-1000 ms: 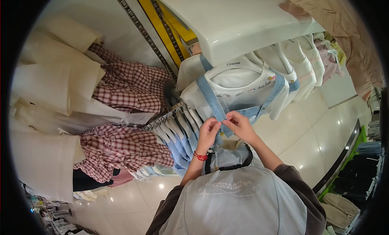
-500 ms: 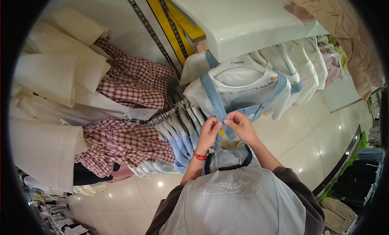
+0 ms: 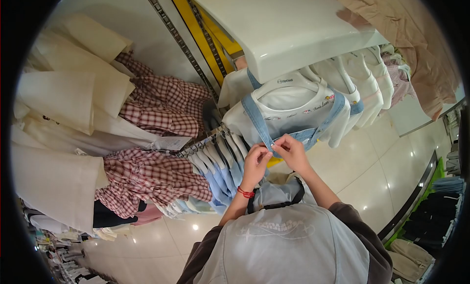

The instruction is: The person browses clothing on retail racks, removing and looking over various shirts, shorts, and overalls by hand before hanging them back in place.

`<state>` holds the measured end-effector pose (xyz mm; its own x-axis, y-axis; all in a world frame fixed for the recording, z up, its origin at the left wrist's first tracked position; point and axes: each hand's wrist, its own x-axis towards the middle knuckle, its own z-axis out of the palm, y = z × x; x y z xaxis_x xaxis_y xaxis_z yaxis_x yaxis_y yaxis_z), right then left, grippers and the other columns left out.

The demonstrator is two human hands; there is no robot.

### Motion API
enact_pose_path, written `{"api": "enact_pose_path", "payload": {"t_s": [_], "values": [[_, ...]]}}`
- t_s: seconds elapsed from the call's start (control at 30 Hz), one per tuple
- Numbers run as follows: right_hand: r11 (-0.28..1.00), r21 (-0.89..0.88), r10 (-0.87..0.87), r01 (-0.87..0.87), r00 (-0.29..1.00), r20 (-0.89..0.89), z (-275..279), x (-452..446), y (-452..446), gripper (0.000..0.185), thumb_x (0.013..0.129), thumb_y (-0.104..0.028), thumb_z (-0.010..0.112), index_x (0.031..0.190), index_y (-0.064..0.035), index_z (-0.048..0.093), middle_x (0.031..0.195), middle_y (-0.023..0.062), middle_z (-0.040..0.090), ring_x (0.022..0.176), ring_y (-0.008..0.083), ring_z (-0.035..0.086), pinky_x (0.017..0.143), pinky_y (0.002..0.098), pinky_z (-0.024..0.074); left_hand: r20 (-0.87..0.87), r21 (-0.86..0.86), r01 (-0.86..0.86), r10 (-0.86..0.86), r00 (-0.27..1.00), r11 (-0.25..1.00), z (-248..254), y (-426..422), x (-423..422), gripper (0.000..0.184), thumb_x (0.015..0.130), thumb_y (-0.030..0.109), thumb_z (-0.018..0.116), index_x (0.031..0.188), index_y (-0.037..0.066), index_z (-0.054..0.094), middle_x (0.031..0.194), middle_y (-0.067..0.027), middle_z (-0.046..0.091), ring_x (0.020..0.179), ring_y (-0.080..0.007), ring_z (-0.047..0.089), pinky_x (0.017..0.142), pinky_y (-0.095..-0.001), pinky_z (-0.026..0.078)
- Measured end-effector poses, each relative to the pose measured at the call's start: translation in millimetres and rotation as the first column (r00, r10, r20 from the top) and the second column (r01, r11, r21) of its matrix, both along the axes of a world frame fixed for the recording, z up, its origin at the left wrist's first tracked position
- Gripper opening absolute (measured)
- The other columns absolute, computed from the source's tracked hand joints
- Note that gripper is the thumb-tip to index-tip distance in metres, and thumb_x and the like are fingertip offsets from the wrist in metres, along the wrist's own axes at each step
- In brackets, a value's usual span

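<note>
A white long-sleeved top [image 3: 293,99] with small coloured embroidery hangs facing me, with light-blue denim overalls [image 3: 256,118] layered over it. My left hand [image 3: 255,165] is closed at the lower end of the left-hand denim strap. Fingertips of my right hand [image 3: 292,152] pinch the same strap end beside it, and the two hands nearly touch. What fastening sits between the fingers is too small to make out. The white hanger [image 3: 289,78] shows at the neckline.
More white tops [image 3: 368,83] hang behind on the same rail. Red checked garments [image 3: 156,174] and cream clothes [image 3: 54,176] hang at left, near a row of hangers [image 3: 213,154]. A glossy white shelf [image 3: 289,29] juts out above. Folded clothes [image 3: 426,225] lie at lower right.
Both hands stay on the strap end with slightly shifted fingers. The strap end hanging below the hands earlier is now mostly out of sight. The view has tilted slightly.
</note>
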<state>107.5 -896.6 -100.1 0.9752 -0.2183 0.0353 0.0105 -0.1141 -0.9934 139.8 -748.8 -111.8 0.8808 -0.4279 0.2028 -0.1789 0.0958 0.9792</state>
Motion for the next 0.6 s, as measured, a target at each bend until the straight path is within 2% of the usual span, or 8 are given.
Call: {"api": "enact_pose_path", "payload": {"t_s": [0.13, 0.2, 0.3, 0.4, 0.5, 0.6], "values": [[0.978, 0.162, 0.130, -0.132, 0.991, 0.021, 1.7, 0.9, -7.4, 0.015, 0.078, -0.001, 0.061, 0.092, 0.0002, 0.057, 0.079, 0.0015, 0.059, 0.068, 0.0046, 0.052, 0.059, 0.0193, 0.0427, -0.063, -0.077, 0.056, -0.061, 0.996, 0.996, -9.4, 3.0, 2.2, 0.008, 0.083, -0.003, 0.051, 0.091, -0.002, 0.052, 0.095, -0.0043, 0.052, 0.085, -0.0098, 0.052, 0.076, -0.0207, 0.042], [0.955, 0.230, 0.197, -0.189, 0.980, -0.014, 1.9, -1.6, -7.1, 0.018, 0.078, -0.002, 0.060, 0.096, -0.0006, 0.057, 0.079, -0.0007, 0.057, 0.066, 0.0045, 0.051, 0.057, 0.0187, 0.0413, -0.163, -0.098, 0.059, -0.075, 0.984, 0.993, -13.0, 4.3, 2.0, 0.011, 0.083, -0.004, 0.051, 0.094, -0.002, 0.052, 0.095, -0.0046, 0.054, 0.087, -0.0105, 0.053, 0.078, -0.0216, 0.042], [0.971, 0.183, 0.175, -0.155, 0.979, -0.101, 11.6, -5.7, -4.7, 0.015, 0.079, -0.003, 0.059, 0.094, -0.0017, 0.057, 0.077, -0.0036, 0.053, 0.065, 0.0040, 0.049, 0.057, 0.0182, 0.0394, -0.271, -0.169, 0.064, -0.109, 0.956, 0.983, -9.8, 3.6, -0.5, 0.015, 0.082, -0.005, 0.052, 0.097, -0.002, 0.051, 0.094, -0.0044, 0.057, 0.088, -0.0112, 0.055, 0.079, -0.0224, 0.043], [0.913, 0.392, 0.151, -0.108, 0.985, -0.082, 13.5, -6.1, -7.3, 0.012, 0.081, -0.004, 0.059, 0.092, -0.0028, 0.055, 0.078, -0.0035, 0.053, 0.069, 0.0034, 0.049, 0.060, 0.0183, 0.0388, -0.303, -0.158, 0.050, -0.096, 0.948, 0.986, -13.7, 1.8, -4.0, 0.014, 0.082, -0.004, 0.054, 0.095, -0.001, 0.052, 0.091, -0.0052, 0.060, 0.085, -0.0100, 0.057, 0.074, -0.0213, 0.045], [0.911, 0.399, 0.152, -0.105, 0.985, -0.088, 15.8, -6.5, -12.6, 0.010, 0.081, -0.004, 0.059, 0.090, -0.0031, 0.054, 0.081, -0.0027, 0.055, 0.073, 0.0033, 0.050, 0.064, 0.0193, 0.0400, -0.309, -0.161, 0.019, -0.069, 0.949, 0.987, -20.6, 0.4, -6.2, 0.013, 0.082, -0.003, 0.056, 0.095, -0.002, 0.054, 0.089, -0.0055, 0.062, 0.082, -0.0093, 0.058, 0.072, -0.0208, 0.046], [0.945, 0.284, 0.174, -0.160, 0.984, -0.027, 4.2, -8.1, -7.4, 0.012, 0.081, -0.004, 0.059, 0.091, -0.0028, 0.053, 0.082, -0.0018, 0.056, 0.074, 0.0035, 0.051, 0.065, 0.0195, 0.0414, -0.320, -0.170, -0.032, -0.025, 0.947, 0.985, -21.0, -0.6, -7.1, 0.014, 0.082, -0.001, 0.057, 0.096, -0.003, 0.055, 0.089, -0.0054, 0.062, 0.081, -0.0089, 0.058, 0.072, -0.0207, 0.046]]}}
